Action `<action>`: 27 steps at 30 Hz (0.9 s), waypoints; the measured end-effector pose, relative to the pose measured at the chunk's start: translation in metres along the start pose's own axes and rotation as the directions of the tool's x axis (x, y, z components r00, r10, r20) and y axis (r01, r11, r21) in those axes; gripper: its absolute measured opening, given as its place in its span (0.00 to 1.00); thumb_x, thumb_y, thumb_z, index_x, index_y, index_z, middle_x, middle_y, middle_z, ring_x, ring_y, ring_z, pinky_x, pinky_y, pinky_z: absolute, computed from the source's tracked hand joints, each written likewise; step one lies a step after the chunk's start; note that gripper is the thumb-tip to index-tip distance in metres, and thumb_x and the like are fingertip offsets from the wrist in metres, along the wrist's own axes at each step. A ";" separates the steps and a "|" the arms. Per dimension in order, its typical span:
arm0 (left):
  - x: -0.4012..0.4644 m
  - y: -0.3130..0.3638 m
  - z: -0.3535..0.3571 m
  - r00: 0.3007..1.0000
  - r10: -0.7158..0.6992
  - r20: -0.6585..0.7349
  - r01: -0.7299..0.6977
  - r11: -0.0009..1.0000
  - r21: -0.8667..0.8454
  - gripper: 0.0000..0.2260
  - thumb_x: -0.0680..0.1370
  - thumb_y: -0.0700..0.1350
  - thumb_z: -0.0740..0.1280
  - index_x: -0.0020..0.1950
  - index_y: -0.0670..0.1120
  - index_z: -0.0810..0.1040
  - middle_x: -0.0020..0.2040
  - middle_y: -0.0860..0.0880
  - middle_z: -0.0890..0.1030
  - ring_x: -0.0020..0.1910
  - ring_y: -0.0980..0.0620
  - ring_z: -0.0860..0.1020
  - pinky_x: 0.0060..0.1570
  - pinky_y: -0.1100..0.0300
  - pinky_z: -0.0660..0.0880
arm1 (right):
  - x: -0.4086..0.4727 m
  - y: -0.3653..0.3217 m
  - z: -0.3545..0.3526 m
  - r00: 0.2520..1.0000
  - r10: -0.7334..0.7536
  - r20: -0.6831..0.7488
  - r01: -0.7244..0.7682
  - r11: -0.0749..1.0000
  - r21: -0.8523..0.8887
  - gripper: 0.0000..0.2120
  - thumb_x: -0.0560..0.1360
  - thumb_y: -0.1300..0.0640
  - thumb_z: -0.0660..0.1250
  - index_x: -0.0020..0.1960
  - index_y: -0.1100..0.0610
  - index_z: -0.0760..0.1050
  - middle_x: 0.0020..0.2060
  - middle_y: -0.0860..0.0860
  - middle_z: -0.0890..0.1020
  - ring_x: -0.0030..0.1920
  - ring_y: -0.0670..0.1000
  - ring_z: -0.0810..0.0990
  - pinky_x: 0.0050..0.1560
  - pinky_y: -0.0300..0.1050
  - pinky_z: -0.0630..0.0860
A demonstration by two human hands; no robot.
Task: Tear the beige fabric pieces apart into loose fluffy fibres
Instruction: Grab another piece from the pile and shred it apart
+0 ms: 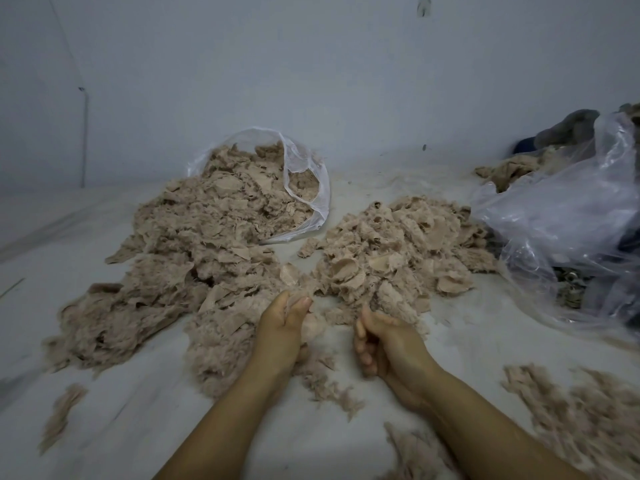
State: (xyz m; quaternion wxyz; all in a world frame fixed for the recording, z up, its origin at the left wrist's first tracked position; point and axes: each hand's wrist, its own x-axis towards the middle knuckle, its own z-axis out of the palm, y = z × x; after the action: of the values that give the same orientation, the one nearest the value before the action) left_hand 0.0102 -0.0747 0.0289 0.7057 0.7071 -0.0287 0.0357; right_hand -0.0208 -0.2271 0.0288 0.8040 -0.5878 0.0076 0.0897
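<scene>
The left hand (282, 323) pinches a beige fabric piece (311, 325); the right hand (384, 344) hangs loosely curled, holding nothing.

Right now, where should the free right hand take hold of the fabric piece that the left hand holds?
Take the loose lower edge of the fabric piece, coming from the right. The left hand pinches its top, the right hand is beside it.

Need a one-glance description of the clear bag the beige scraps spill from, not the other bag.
Start at the pale back wall. At its foot, left of centre, the clear plastic bag lies on its side, mouth toward the camera, spilling the left scrap pile. The other bag, at right, is bigger, crumpled and holds dark items.
</scene>
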 end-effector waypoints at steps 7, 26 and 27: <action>-0.008 0.006 0.004 0.976 0.110 0.185 -0.122 0.991 0.052 0.10 0.78 0.50 0.63 0.40 0.46 0.77 0.26 0.52 0.76 0.22 0.58 0.72 0.20 0.68 0.66 | 0.002 0.005 0.007 0.992 -0.126 -0.009 0.122 0.974 -0.191 0.08 0.75 0.58 0.68 0.45 0.63 0.76 0.25 0.52 0.75 0.23 0.47 0.71 0.24 0.38 0.68; 0.012 0.002 -0.069 0.833 0.081 0.547 -0.512 0.489 0.706 0.09 0.77 0.47 0.67 0.44 0.41 0.77 0.47 0.48 0.78 0.48 0.53 0.75 0.49 0.64 0.68 | -0.044 0.004 -0.029 0.939 -0.288 0.185 0.281 0.340 -0.898 0.24 0.73 0.39 0.63 0.32 0.58 0.73 0.32 0.52 0.77 0.34 0.43 0.73 0.40 0.41 0.71; 0.012 0.002 -0.064 0.848 0.102 0.520 -0.489 0.531 0.693 0.09 0.77 0.47 0.67 0.44 0.41 0.77 0.44 0.47 0.79 0.44 0.52 0.75 0.46 0.61 0.69 | -0.036 0.001 -0.025 0.948 -0.284 0.141 0.242 0.362 -0.900 0.19 0.73 0.40 0.66 0.34 0.55 0.74 0.33 0.50 0.78 0.35 0.43 0.74 0.41 0.40 0.71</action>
State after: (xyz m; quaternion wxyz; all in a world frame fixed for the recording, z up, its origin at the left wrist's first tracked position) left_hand 0.0210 -0.0108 0.0319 0.2667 0.9214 -0.2822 0.0148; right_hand -0.0538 -0.2554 0.0246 0.3589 -0.9235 -0.1206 -0.0615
